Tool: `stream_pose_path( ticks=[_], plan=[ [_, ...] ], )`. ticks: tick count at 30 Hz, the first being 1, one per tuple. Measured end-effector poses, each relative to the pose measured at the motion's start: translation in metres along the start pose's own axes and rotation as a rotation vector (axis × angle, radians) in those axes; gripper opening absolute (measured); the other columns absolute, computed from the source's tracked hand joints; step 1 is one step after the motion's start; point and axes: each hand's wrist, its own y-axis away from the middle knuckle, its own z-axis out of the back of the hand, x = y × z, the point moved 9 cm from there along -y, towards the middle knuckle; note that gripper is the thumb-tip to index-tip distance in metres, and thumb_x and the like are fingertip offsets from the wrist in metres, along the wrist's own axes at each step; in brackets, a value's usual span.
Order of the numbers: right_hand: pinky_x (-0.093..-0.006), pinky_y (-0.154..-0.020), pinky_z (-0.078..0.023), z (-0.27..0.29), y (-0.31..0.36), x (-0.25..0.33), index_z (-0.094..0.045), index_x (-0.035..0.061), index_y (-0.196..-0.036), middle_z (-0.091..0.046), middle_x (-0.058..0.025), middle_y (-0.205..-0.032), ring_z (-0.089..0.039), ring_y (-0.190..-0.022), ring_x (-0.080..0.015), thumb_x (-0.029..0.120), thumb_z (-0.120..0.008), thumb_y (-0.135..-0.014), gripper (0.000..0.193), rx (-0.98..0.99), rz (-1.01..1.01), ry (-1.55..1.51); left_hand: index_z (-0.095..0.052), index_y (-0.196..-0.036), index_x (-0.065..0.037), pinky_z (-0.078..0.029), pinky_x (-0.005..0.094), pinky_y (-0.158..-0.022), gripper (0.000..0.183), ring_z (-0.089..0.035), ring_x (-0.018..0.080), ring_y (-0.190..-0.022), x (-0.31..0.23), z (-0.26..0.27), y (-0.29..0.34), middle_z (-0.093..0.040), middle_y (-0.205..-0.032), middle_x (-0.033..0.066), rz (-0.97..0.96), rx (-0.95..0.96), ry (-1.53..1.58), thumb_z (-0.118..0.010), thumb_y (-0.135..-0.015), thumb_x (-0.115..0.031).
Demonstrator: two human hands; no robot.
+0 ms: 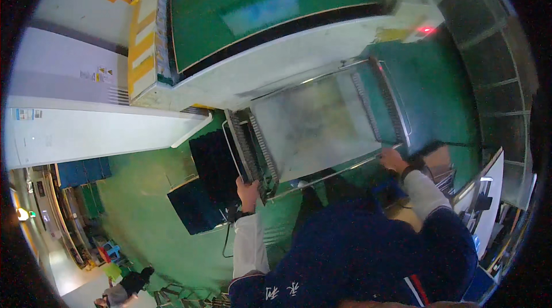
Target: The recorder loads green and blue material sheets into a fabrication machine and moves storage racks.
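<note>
Presently holding a metal rack (251, 146) with both hands, slightly right of the centre of the frame. With the left hand (247, 193), grasping the rack at the near end of its left side, in a narrow grip, closed on the metal. With the right hand (393, 160), holding the same rack near its lower right corner, also in a narrow grip; cannot tell exactly the place of every finger. Wearing white sleeves (250, 243) and a dark blue jacket (356, 250), at the bottom of the frame.

Between the toothed sides of the rack, can see a large greyish panel (316, 124), with a cloudy surface. Just above, reaching across the top of the frame, can notice a long machine (276, 66) with a green top, and at its right end a small red light (426, 30). At left, can see a white cabinet (103, 135), and lower, near the left hand, some dark mats (198, 207) above the green floor (144, 193). Along the right edge, can observe a grey shelf (500, 78). At lower left, well apart, can see another person (129, 285) in dark clothes.
</note>
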Motion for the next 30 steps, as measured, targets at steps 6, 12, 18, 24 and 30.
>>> stream_pose_path(
  ticks=[6, 12, 18, 24, 30],
  plan=[
    [-0.0385, -0.045, -0.042, 0.028, -0.028, 0.067, -0.058, 0.0065, -0.057, -0.057, -0.0128, -0.06, -0.056, -0.053, -0.0274, 0.017, -0.056, -0.068, 0.015, 0.602, 0.07, 0.251, -0.043, -0.111, 0.001, -0.046, 0.0327, -0.068, 0.061, -0.059, 0.02, -0.078, 0.07, 0.009, 0.031, -0.06, -0.087, 0.014, -0.042, -0.071, -0.189, -0.072, -0.06, -0.016],
    [-0.0408, -0.051, -0.043, 0.104, -0.194, 0.091, -0.057, 0.0076, -0.064, -0.053, -0.0113, -0.061, -0.057, -0.06, -0.0275, 0.021, -0.053, -0.074, 0.017, -0.1, 0.412, 0.609, -0.042, -0.114, 0.002, -0.045, 0.0344, -0.06, 0.064, -0.057, 0.021, -0.065, 0.133, -0.001, 0.038, -0.057, -0.073, 0.012, 0.131, -0.085, 0.174, -0.071, -0.059, -0.017],
    [-0.0389, -0.042, -0.04, 0.163, -0.308, 0.112, -0.055, 0.0033, -0.064, -0.054, -0.0101, -0.057, -0.053, -0.046, -0.0232, 0.032, -0.055, -0.079, 0.032, -0.142, 0.029, -0.021, -0.04, -0.118, -0.003, -0.045, 0.0354, -0.057, 0.069, -0.057, 0.022, -0.06, 0.141, 0.003, 0.034, -0.057, -0.067, 0.0087, 0.104, -0.107, 0.094, -0.071, -0.059, -0.02],
    [-0.0291, -0.031, -0.026, 0.132, -0.309, 0.111, -0.048, 0.0054, -0.062, -0.045, -0.0045, -0.05, -0.037, -0.036, -0.0139, 0.03, -0.058, -0.076, 0.031, -0.05, -0.427, -0.814, -0.039, -0.12, -0.002, -0.045, 0.037, -0.058, 0.067, -0.058, 0.0248, -0.062, 0.041, 0.01, 0.057, -0.058, -0.068, 0.0124, 0.165, -0.14, -0.287, -0.067, -0.061, -0.018],
    [-0.0333, -0.035, -0.032, 0.124, -0.322, 0.115, -0.049, 0.0069, -0.065, -0.044, -0.0052, -0.053, -0.039, -0.04, -0.0168, 0.023, -0.06, -0.074, 0.021, -0.051, -0.401, -0.906, -0.038, -0.12, -0.003, -0.045, 0.0368, -0.057, 0.063, -0.058, 0.0256, -0.06, 0.099, 0.004, 0.058, -0.058, -0.066, 0.0125, 0.164, -0.197, -0.059, -0.063, -0.063, -0.016]
  ],
)
